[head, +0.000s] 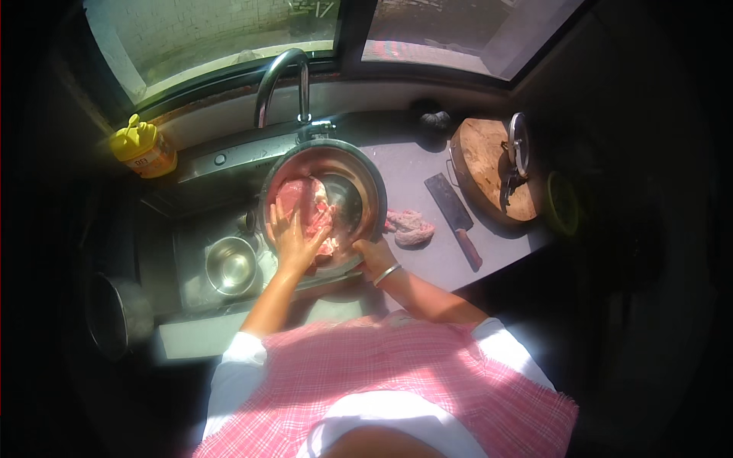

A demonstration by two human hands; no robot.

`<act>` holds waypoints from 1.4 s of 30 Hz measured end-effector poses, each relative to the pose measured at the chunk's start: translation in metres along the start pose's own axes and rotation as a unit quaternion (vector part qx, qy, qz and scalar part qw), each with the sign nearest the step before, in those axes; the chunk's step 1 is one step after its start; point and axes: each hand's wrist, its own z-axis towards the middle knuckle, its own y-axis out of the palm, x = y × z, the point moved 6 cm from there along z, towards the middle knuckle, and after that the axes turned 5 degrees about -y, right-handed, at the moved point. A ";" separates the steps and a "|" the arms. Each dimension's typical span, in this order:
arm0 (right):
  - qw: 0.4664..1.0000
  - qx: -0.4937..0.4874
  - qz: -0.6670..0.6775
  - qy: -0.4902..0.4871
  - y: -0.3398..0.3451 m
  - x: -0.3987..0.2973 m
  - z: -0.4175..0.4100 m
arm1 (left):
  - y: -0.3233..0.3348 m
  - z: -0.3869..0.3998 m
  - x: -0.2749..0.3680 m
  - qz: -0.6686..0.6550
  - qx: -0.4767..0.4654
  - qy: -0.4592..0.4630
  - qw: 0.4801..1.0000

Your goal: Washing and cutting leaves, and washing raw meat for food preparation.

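Observation:
A steel basin [373, 189] rests over the sink's right side, and its rim seems tilted. Pieces of raw red meat with pale fat [299, 192] lie inside it. My left hand [295, 236] is laid on the meat with its fingers spread. At the basin's near right rim, my right hand [373, 256] grips the edge; its fingertips are partly hidden. A bracelet [387, 274] circles the right wrist. Just right of the basin, a lump of pale pinkish meat or fat [411, 227] sits on the countertop [401, 166].
A curved faucet [284, 68] rises behind the basin. In the sink [192, 269] stands a small steel bowl [231, 265]. A cleaver [452, 214] lies on the counter beside a round wooden chopping block [484, 154] with a pot lid [519, 145] on it. A yellow-capped container [143, 147] stands far left.

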 end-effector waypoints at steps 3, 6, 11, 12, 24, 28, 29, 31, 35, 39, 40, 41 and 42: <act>0.998 0.037 0.049 0.025 -0.019 -0.018 -0.010 | -0.039 -0.001 0.012 -0.050 0.118 0.031 0.991; 0.997 0.070 0.040 0.016 -0.040 -0.030 -0.002 | -0.012 0.005 -0.018 -0.255 -0.015 -0.135 0.957; 0.995 0.073 0.047 0.044 -0.072 -0.029 0.019 | 0.058 -0.003 -0.012 -0.483 -0.308 -0.352 0.740; 0.996 0.066 0.039 0.043 -0.078 -0.032 0.021 | 0.060 -0.001 0.009 -0.491 -0.299 -0.336 0.746; 0.720 0.295 -0.512 -0.365 -0.286 -0.213 0.029 | 0.095 0.038 0.072 -0.494 -0.219 -0.294 0.788; 0.669 0.357 -0.630 -0.165 -0.357 -0.231 0.037 | 0.137 0.045 0.023 -0.501 -0.143 -0.144 0.841; 0.694 0.336 -0.624 -0.126 -0.377 -0.224 0.047 | 0.140 0.038 0.033 -0.505 -0.145 -0.185 0.831; 0.739 0.298 -0.601 -0.063 -0.387 -0.229 0.051 | 0.119 0.015 0.102 -0.552 -0.208 -0.342 0.731; 0.808 0.250 -0.530 -0.055 -0.378 -0.227 0.079 | 0.139 -0.019 0.102 -0.487 -0.320 -0.234 0.779; 0.799 0.247 -0.545 -0.064 -0.375 -0.226 0.094 | 0.154 -0.032 0.120 -0.349 -0.250 -0.142 0.892; 0.812 0.255 -0.520 -0.077 -0.378 -0.225 0.098 | 0.158 -0.031 0.117 -0.326 -0.230 -0.106 0.911; 0.824 0.262 -0.494 -0.090 -0.383 -0.225 0.101 | 0.163 -0.030 0.115 -0.326 -0.229 -0.104 0.911; 0.881 0.271 -0.370 -0.115 -0.384 -0.229 0.092 | 0.164 -0.029 0.115 -0.279 -0.212 -0.079 0.933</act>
